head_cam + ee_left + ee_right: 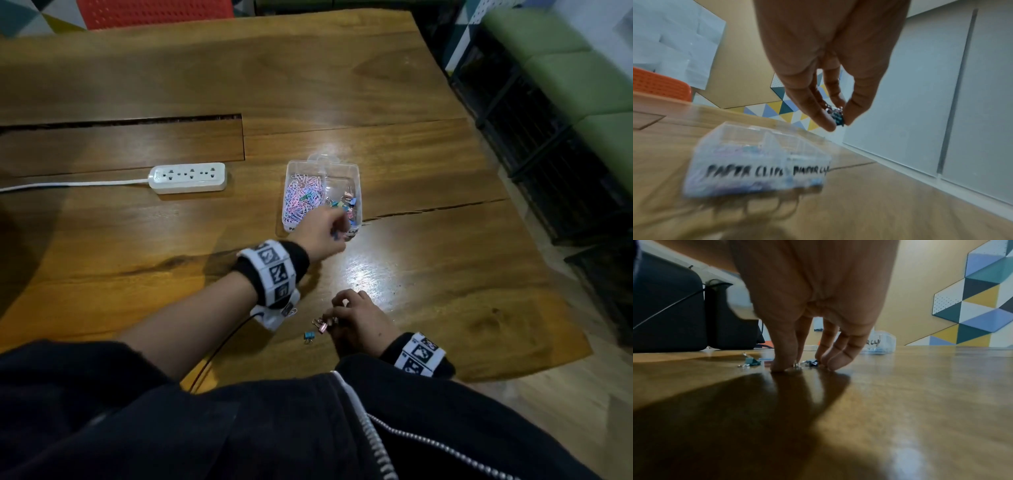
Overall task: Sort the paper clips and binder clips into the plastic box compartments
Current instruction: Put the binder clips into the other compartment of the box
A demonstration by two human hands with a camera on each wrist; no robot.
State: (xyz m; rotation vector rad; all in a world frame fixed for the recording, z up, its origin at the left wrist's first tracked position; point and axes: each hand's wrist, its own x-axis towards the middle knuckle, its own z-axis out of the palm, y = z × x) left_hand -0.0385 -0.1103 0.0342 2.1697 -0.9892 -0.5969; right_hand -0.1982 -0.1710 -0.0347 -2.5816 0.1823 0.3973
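A clear two-compartment plastic box (355, 178) sits mid-table. Its left compartment holds pastel paper clips (303, 198) and its right one holds coloured binder clips (347, 204). My left hand (339, 233) hovers over the box's near end and pinches a dark blue binder clip (837, 117) between thumb and fingers, above the labelled box (760, 159). My right hand (334, 320) is down on the table nearer me, its fingertips (831, 365) closing around a binder clip (809, 363). A pink binder clip (323, 327) and a blue binder clip (309, 336) lie beside it.
A white power strip (187, 177) with its cord lies left of the box. The wooden table (445, 257) has a crack on the right and a curved right edge. A red chair (154, 13) stands beyond the far edge. A green bench (582, 85) is at the right.
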